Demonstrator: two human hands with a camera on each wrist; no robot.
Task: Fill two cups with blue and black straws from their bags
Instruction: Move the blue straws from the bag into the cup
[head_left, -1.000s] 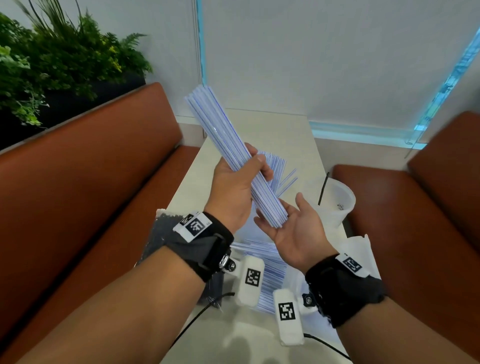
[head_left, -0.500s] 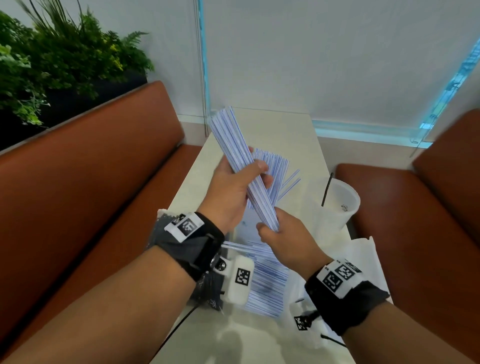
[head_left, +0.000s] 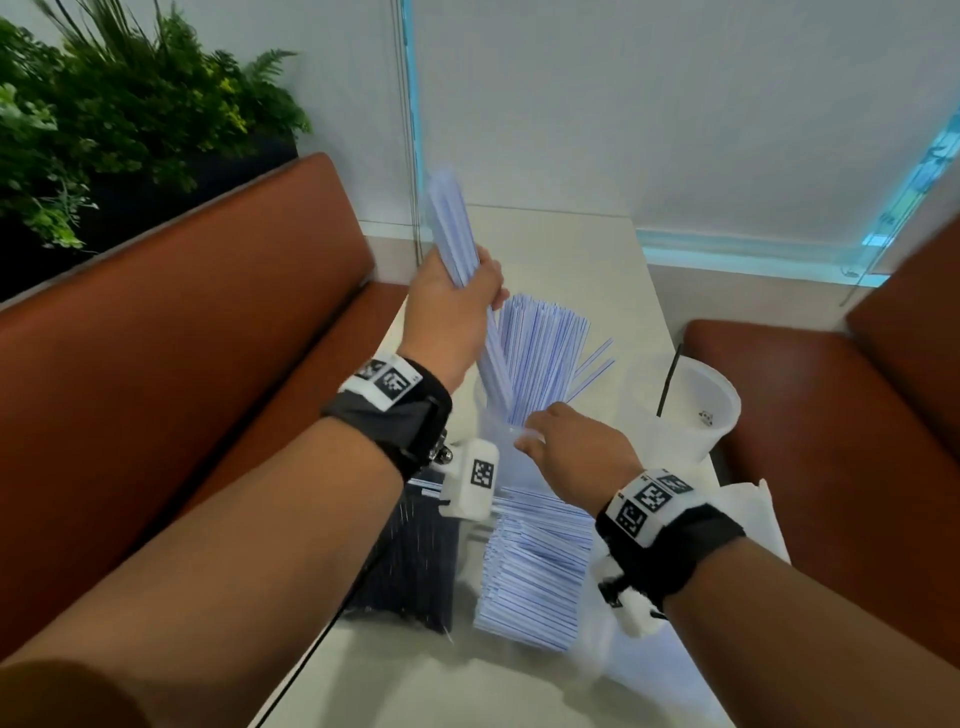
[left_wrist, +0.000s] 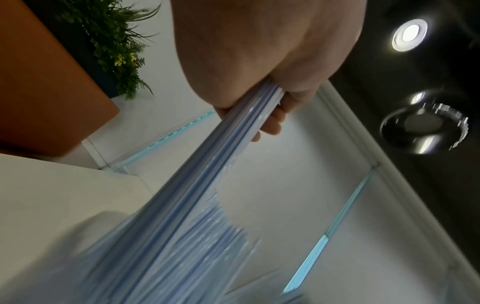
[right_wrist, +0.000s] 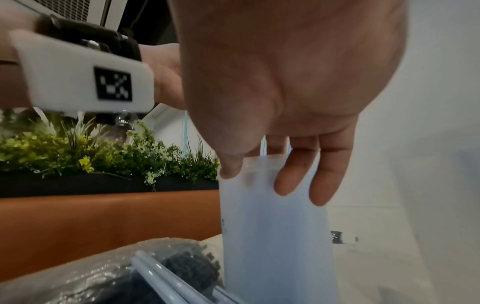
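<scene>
My left hand (head_left: 467, 283) grips a bundle of blue-striped straws (head_left: 451, 223), held nearly upright. The bundle's lower end dips into a translucent cup (head_left: 488, 434) that holds several blue straws (head_left: 540, 353) fanned out. My right hand (head_left: 543, 431) holds this cup at its rim. In the right wrist view the thumb (right_wrist: 230, 167) and fingers (right_wrist: 293, 176) pinch the cup (right_wrist: 272, 236) at its top. The left wrist view shows my left hand (left_wrist: 262, 86) wrapped round the blurred bundle (left_wrist: 207, 164). A second cup (head_left: 698, 415) at the right holds one black straw (head_left: 670, 382).
On the table (head_left: 571, 249) near me lie a bag of blue straws (head_left: 540, 566) and a bag of black straws (head_left: 410, 561). A white bag (head_left: 753, 512) lies at the right edge. Brown benches (head_left: 182, 338) flank the table; plants (head_left: 104, 104) stand behind the left one.
My left hand has swung the bundle upright and forward, lowering its end into the cup. My right hand has let go of the bundle's lower end and taken the cup's rim.
</scene>
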